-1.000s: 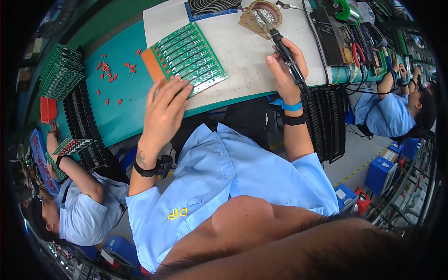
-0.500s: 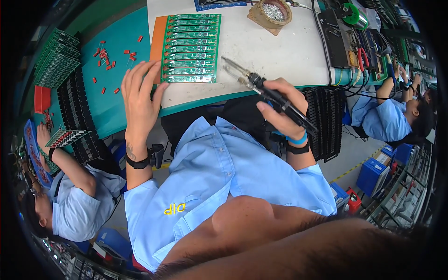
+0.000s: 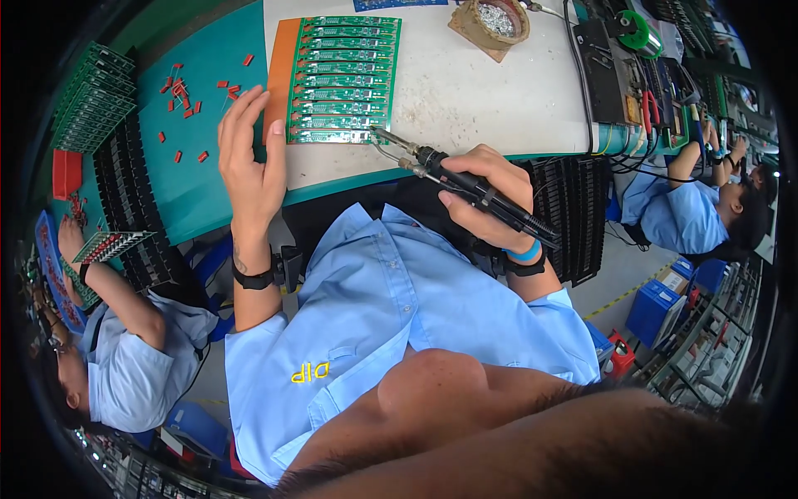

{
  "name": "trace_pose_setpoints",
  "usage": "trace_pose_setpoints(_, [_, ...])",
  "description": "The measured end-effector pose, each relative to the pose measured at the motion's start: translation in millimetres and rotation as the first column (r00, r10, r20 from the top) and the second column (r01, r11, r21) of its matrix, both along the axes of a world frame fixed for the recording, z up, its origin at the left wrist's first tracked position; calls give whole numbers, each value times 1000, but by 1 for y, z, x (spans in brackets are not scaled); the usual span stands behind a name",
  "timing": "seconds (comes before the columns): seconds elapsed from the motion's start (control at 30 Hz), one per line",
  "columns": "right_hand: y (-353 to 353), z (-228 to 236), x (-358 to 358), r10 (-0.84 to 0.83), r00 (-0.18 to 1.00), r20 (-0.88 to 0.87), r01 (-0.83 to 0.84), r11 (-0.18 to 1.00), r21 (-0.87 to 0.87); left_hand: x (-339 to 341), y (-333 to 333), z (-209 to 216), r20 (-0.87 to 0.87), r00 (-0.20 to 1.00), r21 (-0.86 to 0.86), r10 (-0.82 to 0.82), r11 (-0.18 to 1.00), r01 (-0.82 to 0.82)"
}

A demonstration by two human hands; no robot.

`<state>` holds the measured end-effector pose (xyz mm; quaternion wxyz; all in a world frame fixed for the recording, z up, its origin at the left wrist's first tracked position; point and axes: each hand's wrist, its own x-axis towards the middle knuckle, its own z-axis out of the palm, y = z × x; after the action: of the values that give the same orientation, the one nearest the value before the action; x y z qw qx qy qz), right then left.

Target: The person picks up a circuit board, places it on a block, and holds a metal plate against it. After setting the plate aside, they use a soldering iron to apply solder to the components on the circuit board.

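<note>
My right hand (image 3: 509, 177) is closed around a black soldering iron (image 3: 465, 185) with a thin metal feed tube beside its tip. The iron points up and left, its tip at the lower right end of a panel of narrow green circuit boards (image 3: 342, 81). An orange strip (image 3: 283, 71) shows along the panel's left side. At that panel's lower left, my left hand (image 3: 252, 170) is stretched out with its fingers apart and holds nothing. Whether the thumb touches the panel's edge I cannot tell.
Small red parts with wire leads (image 3: 180, 93) lie scattered on the green mat (image 3: 204, 179). A round pot of silvery bits (image 3: 496, 18) stands at the back. Tools and a green solder spool (image 3: 638, 35) are at right. Co-workers sit on both sides.
The soldering iron has moved left and down, bringing its tip to the panel's lower right end. My left hand has drawn slightly back from the panel's lower left corner.
</note>
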<state>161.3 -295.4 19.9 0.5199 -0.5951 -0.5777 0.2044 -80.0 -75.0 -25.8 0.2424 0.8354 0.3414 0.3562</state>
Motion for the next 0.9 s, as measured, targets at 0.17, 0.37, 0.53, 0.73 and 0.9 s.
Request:
trace_pose_setpoints(0.17, [2,1,0,22,1000,16,-22,999,-36,4,-2,0,32,999,-83,9,997,-7])
trace_pose_setpoints(0.37, [5,1,-1,-1,1000,-7,1,999,-38,3,-1,-3,-21,1000,-24,-3,1000,2])
trace_pose_setpoints(0.53, [4,1,3,49,998,27,-48,998,-49,4,0,-4,-40,999,9,-9,1000,9])
trace_pose_setpoints(0.73, [5,3,3,42,999,32,-40,998,-53,3,0,-5,-62,998,18,-4,1000,5])
trace_pose_setpoints(0.9, [0,-1,12,9,1000,4,-9,1000,-16,3,0,-6,-73,997,18,-12,1000,14])
